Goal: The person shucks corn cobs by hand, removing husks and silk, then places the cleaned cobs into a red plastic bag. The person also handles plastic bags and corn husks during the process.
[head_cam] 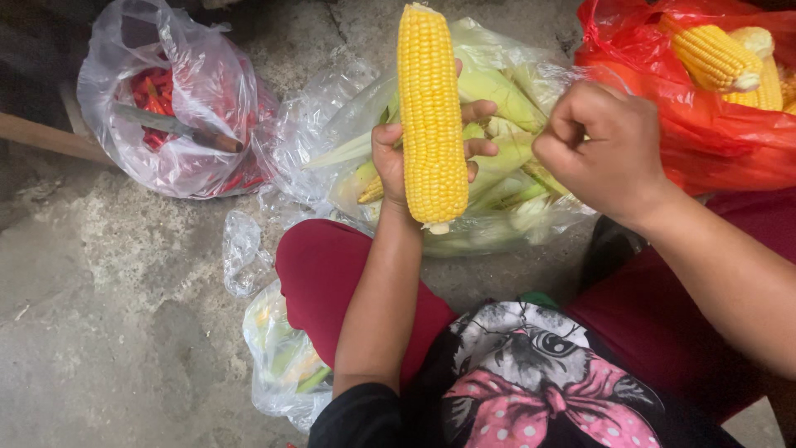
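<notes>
Yellow peeled corn cob (pixel 431 116) upright, gripped in left hand (pixel 398 162). Right hand (pixel 601 149) fisted just beside it, contents unclear. Rough concrete floor (pixel 108 282) below.

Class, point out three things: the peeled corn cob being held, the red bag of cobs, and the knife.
peeled corn cob (pixel 431 116), head view, middle of its kernel rows.
red bag (pixel 705 141), head view, its front wall.
knife (pixel 166 124), head view, blade inside clear bag.

Soft, even daylight; faint shadows; mild glare on plastic bags (pixel 199 91); sharp focus, top-left corner dim.
</notes>
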